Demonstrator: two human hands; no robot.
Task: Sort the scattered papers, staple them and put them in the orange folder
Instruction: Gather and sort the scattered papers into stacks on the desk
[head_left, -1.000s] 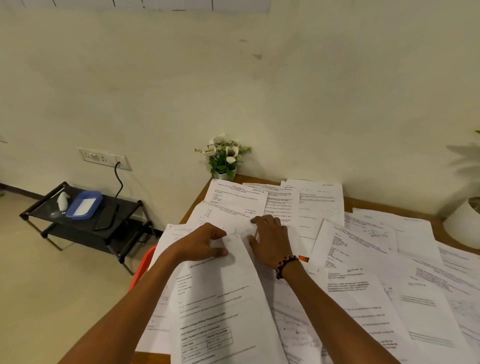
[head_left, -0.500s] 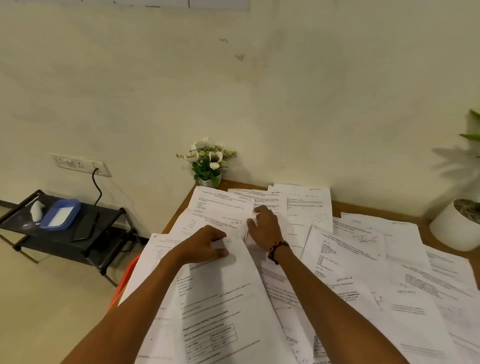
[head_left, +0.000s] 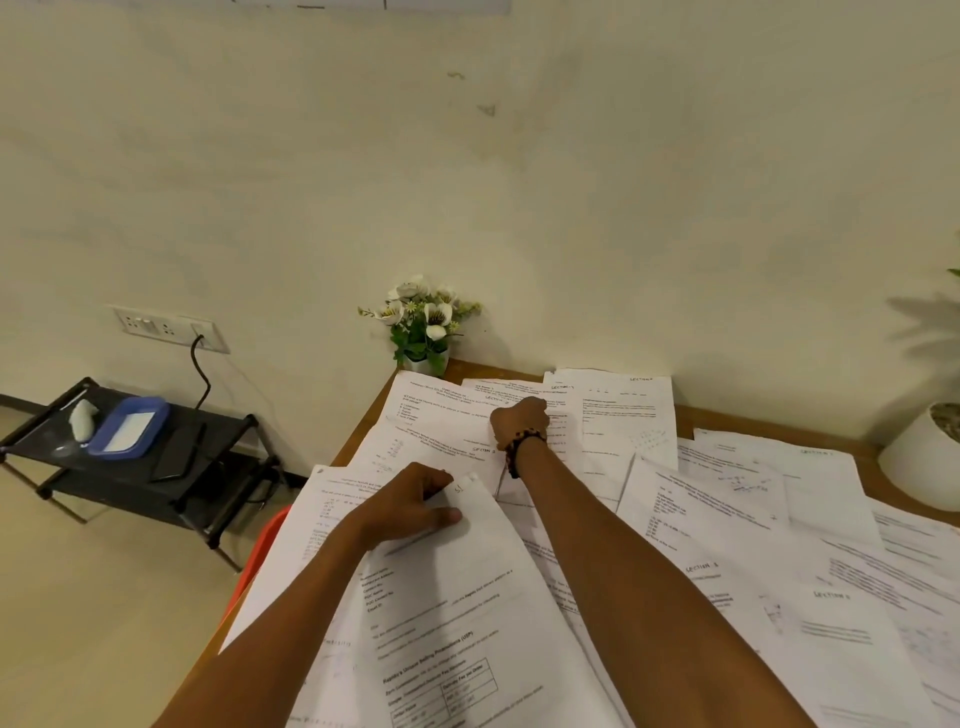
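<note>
Several white printed papers (head_left: 727, 525) lie scattered and overlapping across the wooden table (head_left: 769, 423). My left hand (head_left: 410, 501) grips the top edge of a sheet (head_left: 467, 597) that is lifted off the pile near the table's left side. My right hand (head_left: 519, 421), with a bead bracelet at the wrist, reaches far forward and rests with curled fingers on a sheet (head_left: 447, 410) near the back left corner. An orange edge, probably the folder (head_left: 260, 551), sticks out from under the papers at the table's left edge. No stapler is visible.
A small pot of white flowers (head_left: 423, 322) stands at the table's back left corner. A white plant pot (head_left: 922, 457) sits at the right. On the floor to the left is a black rack (head_left: 130, 457) with a blue tray and a phone.
My right hand has slid forward from the middle of the pile to a sheet near the back edge. My left hand keeps its grip on the lifted sheet.
</note>
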